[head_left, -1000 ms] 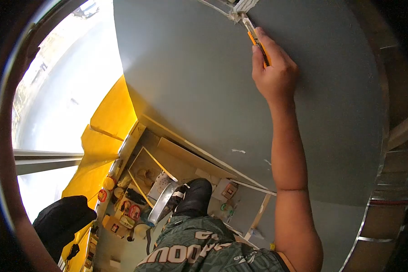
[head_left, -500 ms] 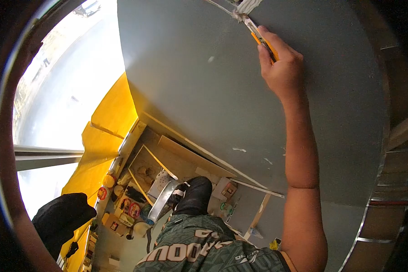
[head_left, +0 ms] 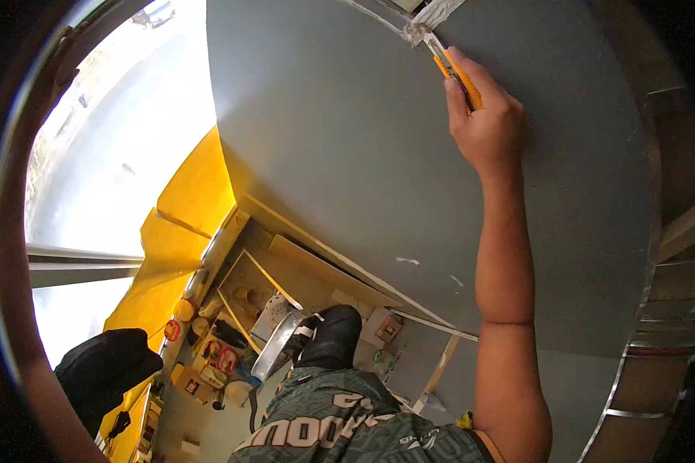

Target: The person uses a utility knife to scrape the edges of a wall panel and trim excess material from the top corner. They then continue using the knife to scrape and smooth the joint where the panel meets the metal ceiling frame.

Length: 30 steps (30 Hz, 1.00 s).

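Note:
My right hand (head_left: 486, 116) is closed around an orange utility knife (head_left: 465, 81), high on a grey wall panel (head_left: 347, 154). The knife's metal tip touches or nearly touches a whitish, ragged lump (head_left: 417, 33) at the corner where white strips meet. A white strip (head_left: 440, 9) runs up and to the right from that lump. The arm stretches up from the lower right. My left hand is not in view.
A bright window (head_left: 116, 154) with a yellow sheet (head_left: 193, 185) lies at the left. Below are a metal-rimmed step (head_left: 276, 343), boxes (head_left: 193, 383) and other items. A black cloth-like object (head_left: 108, 374) hangs at the lower left.
My right hand and the knife have shifted slightly right and down in the view. The wall and white strips have also shifted a little.

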### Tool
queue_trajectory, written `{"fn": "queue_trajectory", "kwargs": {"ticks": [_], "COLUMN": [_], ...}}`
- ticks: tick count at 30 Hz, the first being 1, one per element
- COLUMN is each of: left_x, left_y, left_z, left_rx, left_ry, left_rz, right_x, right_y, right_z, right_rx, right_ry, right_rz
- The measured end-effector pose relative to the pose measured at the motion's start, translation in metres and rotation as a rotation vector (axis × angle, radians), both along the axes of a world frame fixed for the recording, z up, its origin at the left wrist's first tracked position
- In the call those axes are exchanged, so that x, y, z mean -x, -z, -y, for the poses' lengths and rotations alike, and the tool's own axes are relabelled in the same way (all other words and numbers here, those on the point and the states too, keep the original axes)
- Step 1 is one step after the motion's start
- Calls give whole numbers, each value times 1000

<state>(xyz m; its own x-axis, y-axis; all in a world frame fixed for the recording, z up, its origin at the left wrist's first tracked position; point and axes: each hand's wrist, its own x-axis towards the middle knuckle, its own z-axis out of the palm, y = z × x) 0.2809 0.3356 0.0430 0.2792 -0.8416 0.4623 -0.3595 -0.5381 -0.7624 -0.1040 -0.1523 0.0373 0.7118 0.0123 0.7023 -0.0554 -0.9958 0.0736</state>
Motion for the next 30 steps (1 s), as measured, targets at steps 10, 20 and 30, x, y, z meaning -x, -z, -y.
{"fn": "queue_trajectory", "kwargs": {"ticks": [10,20,30], "left_x": [-4,-4,-6], "left_y": [0,2,3], "left_z": [-2,-3,-1], "left_rx": [7,22,-19], "left_ry": [21,4,-50], "left_rz": [0,-19,13], "right_x": [-4,-2,-1], "right_y": [4,-6,5], "right_z": [8,10,5], "right_rx": [74,79,-15], "right_ry": [-7,-103,-33], "right_rz": [-54,-99,-27]}}
